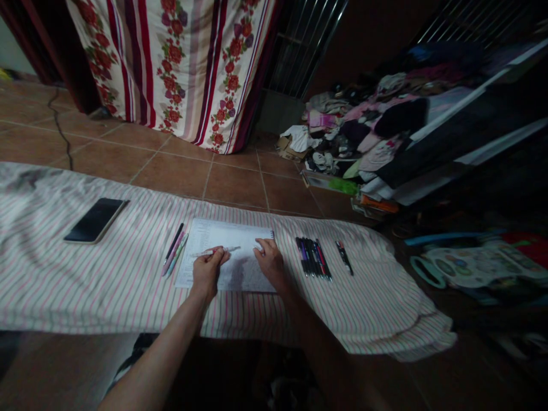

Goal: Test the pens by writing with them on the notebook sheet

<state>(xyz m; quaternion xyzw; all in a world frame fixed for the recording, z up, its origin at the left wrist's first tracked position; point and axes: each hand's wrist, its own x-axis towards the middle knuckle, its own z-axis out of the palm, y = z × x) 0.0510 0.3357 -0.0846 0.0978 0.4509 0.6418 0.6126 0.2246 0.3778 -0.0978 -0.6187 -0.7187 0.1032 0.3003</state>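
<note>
My left hand (208, 271) pinches a slim pen (232, 249) with a pale, clear-looking body and a reddish part, held level above an open spiral notebook (240, 279). Over the notebook's right side, my right hand (271, 264) has its thumb and index finger drawn together, pointing left toward the pen. Something small and pale seems to be at those fingertips, too small to name. Left of the notebook lie several pens (174, 251) side by side: dark, pink and pale green. To its right is a row of dark pens (314, 260), with one black pen (343, 258) apart from them.
A smartphone (96, 221) lies at the left on the striped cloth (141, 268) covering the low surface. Beyond are a tiled floor (171, 165) and a floral curtain (180, 68). Piled clothes (355, 123) and a colourful plastic item (475, 262) stand at the right.
</note>
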